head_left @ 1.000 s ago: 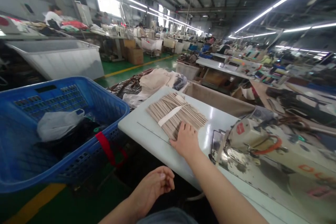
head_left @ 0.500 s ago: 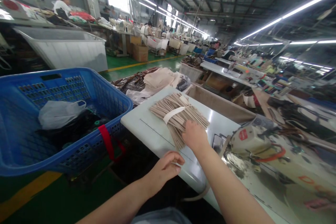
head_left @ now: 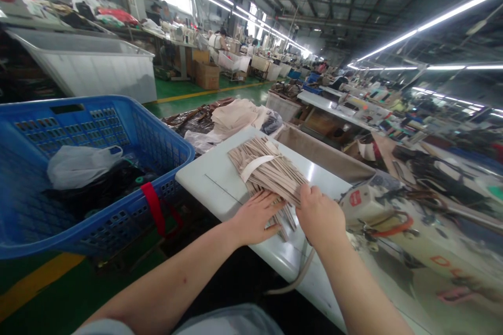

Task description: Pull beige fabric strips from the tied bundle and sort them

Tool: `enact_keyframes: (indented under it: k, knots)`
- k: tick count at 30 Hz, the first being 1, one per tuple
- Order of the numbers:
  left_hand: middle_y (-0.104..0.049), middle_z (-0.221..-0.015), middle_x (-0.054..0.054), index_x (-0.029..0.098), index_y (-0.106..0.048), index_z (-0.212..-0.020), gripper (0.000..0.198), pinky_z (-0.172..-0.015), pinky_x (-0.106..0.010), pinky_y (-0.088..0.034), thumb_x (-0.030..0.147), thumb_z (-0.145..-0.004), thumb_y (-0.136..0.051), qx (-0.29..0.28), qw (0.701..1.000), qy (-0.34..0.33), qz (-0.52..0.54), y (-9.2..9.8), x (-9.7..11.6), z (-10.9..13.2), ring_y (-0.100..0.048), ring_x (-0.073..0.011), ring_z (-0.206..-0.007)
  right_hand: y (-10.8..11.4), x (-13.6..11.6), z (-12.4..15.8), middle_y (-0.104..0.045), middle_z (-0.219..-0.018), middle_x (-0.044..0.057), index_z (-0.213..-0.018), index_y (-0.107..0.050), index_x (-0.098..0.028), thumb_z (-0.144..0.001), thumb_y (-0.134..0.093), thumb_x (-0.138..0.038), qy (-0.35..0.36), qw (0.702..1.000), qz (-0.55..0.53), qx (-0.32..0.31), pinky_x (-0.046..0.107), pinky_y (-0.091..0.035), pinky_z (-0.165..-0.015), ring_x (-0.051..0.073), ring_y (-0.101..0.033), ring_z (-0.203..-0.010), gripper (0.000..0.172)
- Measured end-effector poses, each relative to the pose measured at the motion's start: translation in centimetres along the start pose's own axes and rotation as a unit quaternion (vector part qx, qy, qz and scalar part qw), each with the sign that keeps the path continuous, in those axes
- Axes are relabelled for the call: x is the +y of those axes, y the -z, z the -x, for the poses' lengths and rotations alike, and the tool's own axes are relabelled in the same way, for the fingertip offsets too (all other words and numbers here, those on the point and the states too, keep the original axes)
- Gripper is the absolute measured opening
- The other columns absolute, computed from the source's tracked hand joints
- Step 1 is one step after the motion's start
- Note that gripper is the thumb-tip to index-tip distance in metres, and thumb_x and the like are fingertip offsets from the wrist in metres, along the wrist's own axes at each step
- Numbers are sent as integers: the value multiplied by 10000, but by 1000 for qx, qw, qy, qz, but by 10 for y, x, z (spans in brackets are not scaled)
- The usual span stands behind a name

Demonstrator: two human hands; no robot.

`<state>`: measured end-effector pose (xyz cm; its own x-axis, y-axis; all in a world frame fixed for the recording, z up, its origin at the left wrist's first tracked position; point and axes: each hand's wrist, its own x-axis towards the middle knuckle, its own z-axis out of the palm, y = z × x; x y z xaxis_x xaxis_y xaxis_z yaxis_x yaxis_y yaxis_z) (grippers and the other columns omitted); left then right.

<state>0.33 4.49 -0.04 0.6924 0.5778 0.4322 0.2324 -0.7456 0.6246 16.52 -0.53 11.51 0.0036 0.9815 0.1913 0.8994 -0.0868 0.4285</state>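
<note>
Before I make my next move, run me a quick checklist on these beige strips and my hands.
1. Right hand gripping the bundle of beige strips: ok, closed around its near right end.
2. Left hand on the strips: ok, fingers spread over the lower ones.
3. Strips lined up: not ok, some fan out under the left hand.
4. White band across the bundle: ok; its tightness, cannot tell.
5. Bundle apart from the sewing machine: ok, a gap shows on the white tabletop.
</note>
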Motion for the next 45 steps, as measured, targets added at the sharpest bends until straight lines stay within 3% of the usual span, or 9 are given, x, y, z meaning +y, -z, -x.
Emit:
enact_keyframes:
  k: [6, 13, 19, 23, 29, 34, 38, 41, 45]
  knots:
    - [-320, -1596, -123, 254, -427, -1495, 654, -1217, -546, -91, 482, -909, -609, -16, 994, 45, -99, -25, -19, 0, -195, -349, -1492, 9, 30, 25, -673, -914, 95, -1012, -555, -166, -848, -614, -236, -74, 995, -46, -41, 308, -389, -615, 264, -687, -795, 187]
    - [-316, -1597, -122, 263, -442, -1480, 606, -1213, -551, -89, 462, -926, -585, -9, 994, 56, -98, -26, -18, 0, -186, -345, -1494, -2, 49, 45, -709, -944, 101, -1120, -618, -186, -827, -567, -278, -197, 957, -211, -12, 295, -349, -628, 252, -655, -804, 311]
    - [-361, -1555, -151, 196, -484, -1413, 551, -1220, -550, -108, 427, -923, -586, 30, 994, 68, -76, -30, -6, -6, -128, -333, -1509, -11, 44, 43, -668, -705, 26, -1025, -691, -170, -725, -560, -372, -249, 844, -473, 36, 278, -414, -594, 224, -610, -677, 385]
    - [-458, -1439, -172, 170, -504, -1335, 486, -1190, -519, -246, 357, -900, -611, 127, 984, 102, 70, -36, 3, -22, -315, -321, -1425, -18, 33, 47, -597, -588, -15, -917, -687, -152, -678, -601, -383, -255, 759, -599, 26, 266, -401, -535, 183, -534, -564, 344]
    - [-609, -1181, -139, 152, -476, -1225, 524, -954, -414, -475, 244, -769, -720, 165, 880, 182, 407, -45, 13, -59, -600, -263, -1078, -28, 15, 47, -564, -564, -30, -846, -658, -153, -596, -692, -375, -283, 612, -739, 1, 247, -374, -490, 150, -482, -527, 336]
    - [-618, -886, -40, 171, -524, -1045, 257, -727, -301, -504, 205, -802, -601, 160, 813, 193, 526, -51, 24, -72, -602, -159, -776, -35, 11, 46, -592, -590, -23, -784, -649, -149, -551, -718, -302, -291, 558, -777, -11, 230, -379, -498, 135, -494, -547, 287]
    - [-450, -669, 57, 192, -507, -895, 147, -458, -188, -341, 257, -797, -595, 183, 736, 290, 584, -49, 26, -72, -369, -58, -463, -38, 17, 51, -604, -559, -10, -735, -637, -159, -561, -751, -318, -314, 529, -788, -29, 235, -384, -464, 139, -508, -500, 261]
    - [-398, -650, 71, 195, -480, -860, 188, -407, -163, -182, 306, -788, -613, 224, 705, 316, 594, -39, 20, -67, -280, -36, -429, -36, 24, 55, -643, -572, 30, -697, -644, -150, -574, -767, -325, -319, 505, -801, -38, 243, -422, -476, 155, -557, -513, 247]
    - [-341, -627, 76, 184, -502, -863, 277, -400, -174, -127, 443, -823, -590, 266, 673, 327, 608, -21, 17, -52, -233, -36, -421, -28, 27, 62, -676, -632, 45, -738, -678, -136, -576, -783, -302, -312, 452, -834, -49, 235, -453, -494, 150, -587, -546, 255]
